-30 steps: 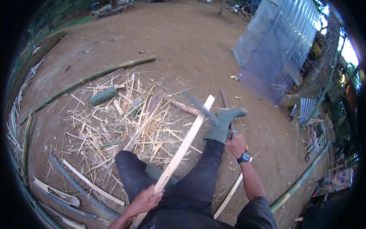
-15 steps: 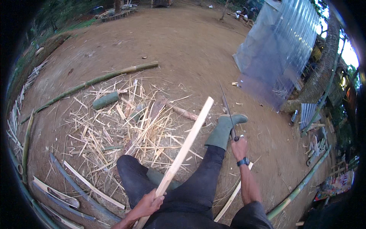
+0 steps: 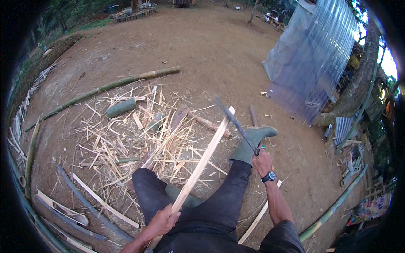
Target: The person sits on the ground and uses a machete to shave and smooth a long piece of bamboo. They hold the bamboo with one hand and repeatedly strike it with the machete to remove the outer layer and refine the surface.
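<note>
A long pale split bamboo strip (image 3: 201,165) slants up and away from my lap, its lower part gripped in my left hand (image 3: 163,220). My right hand (image 3: 262,162), with a dark watch on the wrist, is closed round the handle of a machete (image 3: 239,130). The dark blade points up and to the left and crosses the strip near its far end; whether it cuts in cannot be told. Below the blade is my green rubber boot (image 3: 249,143). The handle end is hidden in my fist.
Bamboo shavings (image 3: 162,135) litter the ground ahead, with a short green bamboo piece (image 3: 121,108) among them. A long bamboo pole (image 3: 105,87) lies beyond. Split lengths (image 3: 101,200) lie at left, another pole (image 3: 333,206) at right. A corrugated sheet structure (image 3: 312,59) stands far right.
The machete blade has swung left and down, from beside the strip to across its far end. The strip stays in my left hand almost unmoved.
</note>
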